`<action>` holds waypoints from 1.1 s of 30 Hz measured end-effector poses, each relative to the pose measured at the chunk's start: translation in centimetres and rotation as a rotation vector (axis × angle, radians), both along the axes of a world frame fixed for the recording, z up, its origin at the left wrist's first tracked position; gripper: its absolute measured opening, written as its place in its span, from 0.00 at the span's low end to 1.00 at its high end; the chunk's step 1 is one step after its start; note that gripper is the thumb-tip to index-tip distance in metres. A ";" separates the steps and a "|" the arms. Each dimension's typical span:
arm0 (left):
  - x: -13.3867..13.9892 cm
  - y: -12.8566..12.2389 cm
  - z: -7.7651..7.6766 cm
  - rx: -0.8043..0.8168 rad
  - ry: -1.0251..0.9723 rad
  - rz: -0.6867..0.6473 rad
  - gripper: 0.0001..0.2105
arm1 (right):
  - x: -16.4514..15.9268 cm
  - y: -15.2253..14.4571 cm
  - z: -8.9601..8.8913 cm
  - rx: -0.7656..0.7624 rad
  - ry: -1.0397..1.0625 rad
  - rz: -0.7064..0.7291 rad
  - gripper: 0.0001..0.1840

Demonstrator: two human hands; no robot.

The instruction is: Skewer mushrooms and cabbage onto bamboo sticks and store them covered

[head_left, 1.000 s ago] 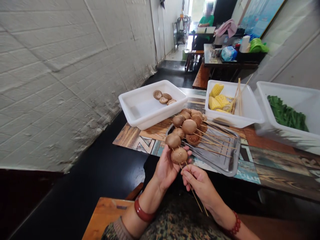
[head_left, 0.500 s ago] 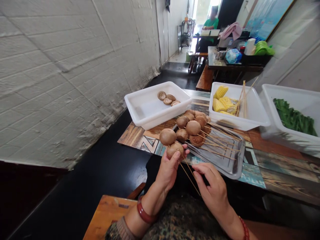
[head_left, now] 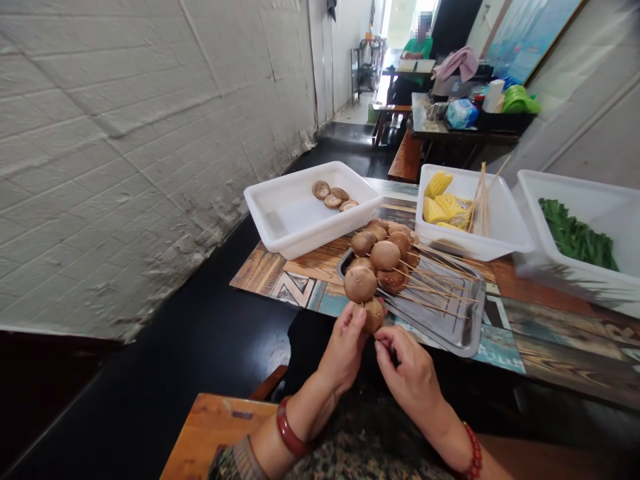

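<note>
My left hand [head_left: 345, 347] is closed around the lower of two brown mushroom caps [head_left: 360, 285] threaded one above the other. Right beside it, my right hand [head_left: 410, 363] pinches a thin bamboo skewer at the base of the lower cap; most of the stick is hidden by the fingers. Just beyond my hands, a metal tray [head_left: 470, 337] bears several finished mushroom skewers [head_left: 386, 255], heaped with caps to the left and sticks pointing right. The held caps overlap the tray's near left corner in view.
A white tub [head_left: 280, 230] with several loose mushrooms stands behind to the left. Another tub [head_left: 505, 233] holds corn pieces and upright sticks; a third [head_left: 565, 260] holds green leaves. A wooden bench [head_left: 215, 427] is at lower left. Far back, a person in green [head_left: 417, 48] sits at a table.
Both hands and the mushroom skewer have shifted a little right and down. My right fingers have slid up the stick, close against the lower cap.
</note>
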State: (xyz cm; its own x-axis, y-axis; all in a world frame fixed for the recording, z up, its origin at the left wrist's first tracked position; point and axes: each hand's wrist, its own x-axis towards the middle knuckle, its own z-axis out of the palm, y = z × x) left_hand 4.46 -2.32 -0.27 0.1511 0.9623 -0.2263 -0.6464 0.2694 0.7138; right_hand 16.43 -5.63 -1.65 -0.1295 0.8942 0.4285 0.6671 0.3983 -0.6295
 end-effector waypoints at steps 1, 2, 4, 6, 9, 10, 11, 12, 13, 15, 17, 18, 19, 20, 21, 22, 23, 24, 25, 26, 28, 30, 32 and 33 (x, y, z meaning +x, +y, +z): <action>-0.3 0.3 0.1 0.010 0.005 0.024 0.19 | 0.0 0.0 0.1 -0.017 0.016 0.006 0.09; -0.6 0.5 0.1 0.019 0.006 0.052 0.20 | -0.1 0.0 0.1 -0.037 0.033 0.013 0.09; -1.3 1.2 0.2 0.041 0.001 0.099 0.22 | -0.1 -0.1 0.1 -0.075 0.073 0.034 0.08; -1.7 1.7 0.3 0.073 0.010 0.124 0.25 | -0.1 -0.2 0.0 -0.111 0.107 0.048 0.07; -2.1 2.1 0.3 0.121 0.043 0.134 0.30 | 0.0 -0.2 0.0 -0.173 0.143 0.057 0.06; -2.1 2.1 0.3 0.133 0.054 0.135 0.30 | 0.1 -0.2 0.0 -0.193 0.154 0.054 0.06; -2.0 2.1 0.4 0.144 0.063 0.136 0.29 | 0.1 -0.2 0.0 -0.208 0.162 0.050 0.06; -2.0 2.0 0.4 0.155 0.070 0.136 0.28 | 0.1 -0.2 0.0 -0.216 0.165 0.046 0.06; -1.9 2.0 0.4 0.164 0.075 0.136 0.27 | 0.0 -0.2 0.1 -0.216 0.162 0.042 0.07; -1.7 1.8 0.5 0.171 0.084 0.140 0.24 | -0.1 -0.3 0.3 -0.193 0.134 0.050 0.08; -1.5 1.8 0.5 0.167 0.087 0.154 0.23 | -0.2 -0.4 0.4 -0.148 0.089 0.077 0.09; -1.4 1.8 0.5 0.159 0.085 0.162 0.24 | -0.3 -0.4 0.5 -0.122 0.068 0.091 0.09; -1.3 1.7 0.5 0.149 0.084 0.171 0.24 | -0.3 -0.4 0.5 -0.097 0.051 0.102 0.08; -1.2 1.7 0.5 0.137 0.084 0.181 0.25 | -0.4 -0.5 0.6 -0.074 0.039 0.106 0.08; -1.2 1.6 0.5 0.123 0.084 0.187 0.27 | -0.4 -0.5 0.6 -0.052 0.033 0.103 0.08; -1.1 1.6 0.5 0.106 0.084 0.191 0.29 | -0.4 -0.5 0.6 -0.033 0.030 0.097 0.08; -1.0 1.5 0.5 0.090 0.082 0.196 0.32 | -0.4 -0.4 0.6 -0.017 0.029 0.089 0.08; -0.9 1.3 0.5 0.074 0.078 0.200 0.34 | -0.5 -0.4 0.6 -0.004 0.026 0.081 0.09; -0.8 1.2 0.5 0.059 0.077 0.200 0.37 | -0.5 -0.3 0.7 0.006 0.019 0.071 0.09; -0.7 1.2 0.5 0.044 0.080 0.204 0.39 | -0.6 -0.2 0.7 0.012 0.010 0.064 0.09; -0.5 1.1 0.6 0.019 0.107 0.219 0.38 | -0.9 -0.1 0.8 0.009 -0.010 0.057 0.10; -0.4 1.3 0.7 -0.005 0.141 0.247 0.33 | -1.1 0.0 0.8 -0.015 -0.017 0.063 0.11; -0.3 1.5 0.9 -0.017 0.159 0.270 0.29 | -1.4 0.1 0.8 -0.046 -0.008 0.080 0.11; -0.3 1.7 1.0 -0.018 0.159 0.275 0.27 | -1.5 0.0 0.7 -0.058 0.001 0.089 0.11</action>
